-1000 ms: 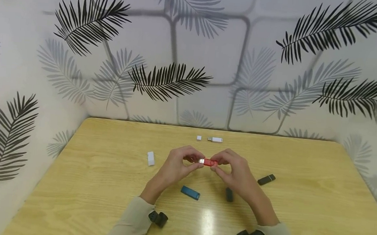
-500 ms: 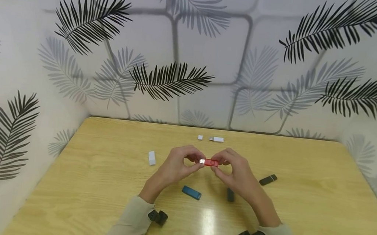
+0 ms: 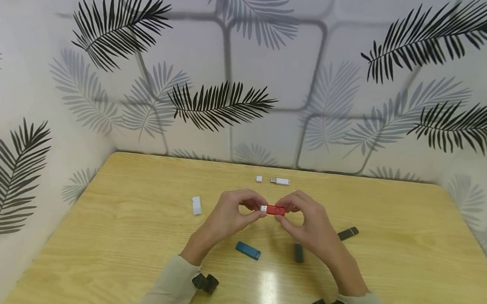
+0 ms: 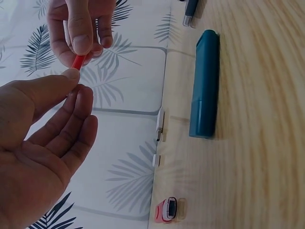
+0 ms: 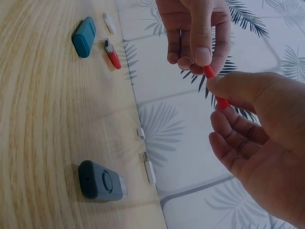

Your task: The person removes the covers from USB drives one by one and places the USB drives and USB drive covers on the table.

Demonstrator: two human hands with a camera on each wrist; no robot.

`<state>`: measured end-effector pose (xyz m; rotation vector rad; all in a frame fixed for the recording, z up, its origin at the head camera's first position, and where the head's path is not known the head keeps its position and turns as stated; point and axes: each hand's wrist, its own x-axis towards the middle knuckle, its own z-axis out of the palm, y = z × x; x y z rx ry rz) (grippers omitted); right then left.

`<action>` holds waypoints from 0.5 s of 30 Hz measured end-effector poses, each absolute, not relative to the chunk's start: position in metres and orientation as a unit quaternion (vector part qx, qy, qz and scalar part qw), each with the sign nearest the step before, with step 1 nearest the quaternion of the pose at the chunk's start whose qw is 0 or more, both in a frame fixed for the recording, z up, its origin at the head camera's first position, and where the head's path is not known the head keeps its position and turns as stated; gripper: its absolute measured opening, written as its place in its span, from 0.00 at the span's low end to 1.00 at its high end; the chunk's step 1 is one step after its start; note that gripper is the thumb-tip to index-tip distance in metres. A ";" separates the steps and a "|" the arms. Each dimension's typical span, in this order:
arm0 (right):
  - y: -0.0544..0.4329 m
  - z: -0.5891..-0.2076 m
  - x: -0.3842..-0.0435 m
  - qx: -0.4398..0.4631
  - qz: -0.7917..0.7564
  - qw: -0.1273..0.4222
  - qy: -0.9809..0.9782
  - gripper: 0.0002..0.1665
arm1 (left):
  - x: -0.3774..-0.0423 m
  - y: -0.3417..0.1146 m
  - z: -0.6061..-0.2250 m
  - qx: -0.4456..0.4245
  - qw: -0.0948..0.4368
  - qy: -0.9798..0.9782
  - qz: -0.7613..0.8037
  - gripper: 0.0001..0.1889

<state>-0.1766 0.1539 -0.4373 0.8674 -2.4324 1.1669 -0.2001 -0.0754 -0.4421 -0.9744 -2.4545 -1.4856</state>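
Note:
A red USB flash drive with a silver connector is held above the table between both hands. My left hand pinches its connector end between thumb and fingers. The other, red end is pinched by my right hand. In the left wrist view the left hand covers most of the drive, leaving a short red piece showing. The right wrist view has red on both sides of the right thumb, with the right hand below the left one.
On the wooden table lie a blue flash drive, a dark grey one, a black one and white ones. A small white cap sits near the back edge. Another red flash drive shows in the right wrist view.
My right hand and forearm have shifted slightly to the right, and the red flash drive with them. Both hands keep their pinch; the things on the table stay put.

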 end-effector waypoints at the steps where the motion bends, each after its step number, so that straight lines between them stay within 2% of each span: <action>1: 0.154 -0.437 -0.176 0.302 0.406 0.152 -0.849 0.15 | -0.200 -0.075 -0.441 -0.321 0.056 -0.808 -0.491 0.08; 15: 0.158 -0.429 -0.175 0.321 0.391 0.167 -0.846 0.17 | -0.194 -0.072 -0.433 -0.321 0.065 -0.809 -0.489 0.08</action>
